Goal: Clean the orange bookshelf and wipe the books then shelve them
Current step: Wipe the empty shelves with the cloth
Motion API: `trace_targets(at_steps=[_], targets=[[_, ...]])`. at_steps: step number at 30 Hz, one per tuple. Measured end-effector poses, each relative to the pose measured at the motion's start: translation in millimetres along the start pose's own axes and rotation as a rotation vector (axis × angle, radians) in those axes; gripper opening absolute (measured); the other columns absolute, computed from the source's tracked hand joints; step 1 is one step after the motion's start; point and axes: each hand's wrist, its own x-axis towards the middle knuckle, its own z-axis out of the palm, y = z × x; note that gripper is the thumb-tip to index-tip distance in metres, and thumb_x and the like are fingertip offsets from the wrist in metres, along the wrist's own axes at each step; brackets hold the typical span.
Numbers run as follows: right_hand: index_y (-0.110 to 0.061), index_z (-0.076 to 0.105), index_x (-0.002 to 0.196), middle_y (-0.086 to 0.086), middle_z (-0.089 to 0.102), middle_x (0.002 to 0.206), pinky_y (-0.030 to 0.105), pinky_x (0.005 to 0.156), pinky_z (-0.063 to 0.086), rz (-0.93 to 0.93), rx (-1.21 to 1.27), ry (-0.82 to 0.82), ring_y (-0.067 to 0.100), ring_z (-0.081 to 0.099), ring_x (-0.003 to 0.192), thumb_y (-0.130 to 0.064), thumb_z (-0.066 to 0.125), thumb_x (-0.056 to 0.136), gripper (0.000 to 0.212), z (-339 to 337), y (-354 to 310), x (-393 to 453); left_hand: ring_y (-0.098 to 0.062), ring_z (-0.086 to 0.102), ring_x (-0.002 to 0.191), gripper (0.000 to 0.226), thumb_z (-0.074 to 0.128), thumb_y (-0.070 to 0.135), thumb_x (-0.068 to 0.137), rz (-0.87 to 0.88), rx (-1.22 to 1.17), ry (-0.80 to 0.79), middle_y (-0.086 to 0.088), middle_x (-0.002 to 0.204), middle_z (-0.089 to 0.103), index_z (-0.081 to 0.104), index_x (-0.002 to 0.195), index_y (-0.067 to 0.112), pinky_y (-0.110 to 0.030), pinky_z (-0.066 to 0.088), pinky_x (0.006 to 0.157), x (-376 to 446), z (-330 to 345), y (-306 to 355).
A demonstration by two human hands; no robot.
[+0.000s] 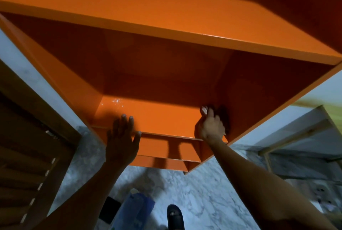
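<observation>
The orange bookshelf [166,31] fills the upper view, and no books stand on the shelves I can see. My left hand [123,137] rests flat with spread fingers on the front edge of the lower shelf board [159,118]. My right hand [211,126] grips a dark cloth [224,117] and presses it into the board's right corner against the side panel. A patch of wet droplets [116,101] glistens at the board's back left. More orange shelves [166,148] show below.
A brown wooden louvred door [27,155] stands at the left. The floor is grey-white marble [203,192]. On it lie a blue bag [135,209] and a dark flat object [111,209]. My foot in a black sandal [174,215] is below. A light wooden frame [296,137] stands at the right.
</observation>
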Motion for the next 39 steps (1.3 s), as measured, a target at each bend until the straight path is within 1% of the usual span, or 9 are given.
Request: trace_targets(at_steps=[6, 15, 21, 24, 26, 30, 33, 36, 39], targets=[[-0.014, 0.052, 0.129, 0.019, 0.053, 0.13, 0.047, 0.105, 0.028, -0.02, -0.033, 0.022, 0.04, 0.043, 0.124, -0.019, 0.045, 0.095, 0.036, 25.6, -26.8, 23.6, -0.048, 0.044, 0.135, 0.079, 0.011, 0.061, 0.1, -0.001, -0.024, 0.018, -0.023, 0.151, 0.044, 0.046, 0.147, 0.008, -0.066, 0.038, 0.102, -0.1, -4.3, -0.5], [-0.012, 0.04, 0.147, 0.016, 0.041, 0.149, 0.054, 0.116, 0.017, -0.677, -0.059, -0.107, 0.036, 0.032, 0.142, -0.013, 0.054, 0.08, 0.069, 65.1, -85.3, -24.5, -0.04, 0.043, 0.14, 0.064, 0.029, 0.048, 0.099, 0.013, -0.053, 0.082, -0.016, 0.153, 0.043, 0.048, 0.146, 0.01, -0.065, 0.036, 0.105, -3.9, -9.0, -8.4], [-0.016, 0.061, 0.127, 0.006, 0.062, 0.133, 0.043, 0.093, 0.049, -1.152, 0.002, -0.113, 0.026, 0.056, 0.12, -0.013, 0.038, 0.082, 0.05, 72.2, -84.6, -78.7, -0.043, 0.035, 0.143, 0.065, 0.016, 0.044, 0.106, -0.135, -0.025, 0.098, -0.023, 0.154, 0.039, 0.05, 0.144, 0.003, -0.069, 0.033, 0.105, -8.2, -5.0, -42.0], [-0.009, 0.063, 0.116, 0.008, 0.063, 0.121, 0.038, 0.091, 0.046, -1.274, 0.159, -0.226, 0.025, 0.054, 0.107, -0.006, 0.034, 0.078, 0.048, 62.1, -96.0, -84.9, -0.04, 0.044, 0.138, 0.059, 0.027, 0.041, 0.104, -0.139, -0.069, 0.157, -0.021, 0.149, 0.047, 0.051, 0.143, 0.004, -0.069, 0.043, 0.098, -4.1, -9.7, -48.5], [-0.008, 0.063, 0.118, 0.008, 0.063, 0.116, 0.028, 0.095, 0.041, -1.25, 0.292, -0.246, 0.022, 0.054, 0.106, 0.005, 0.038, 0.073, 0.053, 54.0, -105.2, -82.0, -0.037, 0.045, 0.137, 0.059, 0.024, 0.043, 0.106, -0.122, -0.098, 0.186, -0.021, 0.147, 0.05, 0.051, 0.142, 0.006, -0.069, 0.046, 0.094, -3.0, -18.3, -48.9], [-0.005, 0.064, 0.112, 0.003, 0.066, 0.101, 0.02, 0.089, 0.043, -0.733, 0.866, -0.257, 0.017, 0.061, 0.097, 0.003, 0.057, 0.091, 0.024, 26.0, -125.3, -35.2, -0.041, 0.046, 0.136, 0.059, 0.035, 0.041, 0.098, -0.086, -0.113, 0.167, -0.019, 0.149, 0.048, 0.05, 0.144, 0.007, -0.071, 0.041, 0.099, -4.7, -26.8, -46.8], [-0.013, 0.066, 0.122, 0.002, 0.063, 0.125, 0.01, 0.099, 0.037, -0.7, 0.559, 0.062, 0.014, 0.058, 0.114, 0.003, 0.053, 0.091, 0.037, 26.4, -114.6, 26.6, -0.038, 0.038, 0.142, 0.066, 0.026, 0.051, 0.101, -0.07, -0.136, 0.15, -0.016, 0.155, 0.04, 0.041, 0.149, 0.009, -0.068, 0.034, 0.105, -5.8, -24.8, -48.1], [-0.057, 0.039, 0.137, -0.002, 0.037, 0.155, 0.041, 0.118, 0.026, -0.674, 0.25, -0.093, 0.022, 0.034, 0.143, -0.039, 0.039, 0.092, 0.049, 51.1, -98.6, 58.6, -0.032, 0.031, 0.146, 0.07, 0.015, 0.056, 0.102, -0.057, -0.138, 0.158, -0.011, 0.158, 0.035, 0.037, 0.152, 0.013, -0.065, 0.033, 0.107, -5.8, -22.1, -51.1], [-0.047, 0.024, 0.15, -0.01, 0.006, 0.162, 0.05, 0.12, 0.0, -0.607, -0.033, -0.092, 0.029, -0.002, 0.153, -0.048, 0.04, 0.098, 0.054, 80.5, -99.4, 64.6, -0.032, 0.033, 0.146, 0.07, 0.014, 0.057, 0.102, -0.045, -0.117, 0.153, -0.009, 0.158, 0.036, 0.04, 0.151, 0.014, -0.065, 0.032, 0.108, -6.5, -19.7, -55.2]])
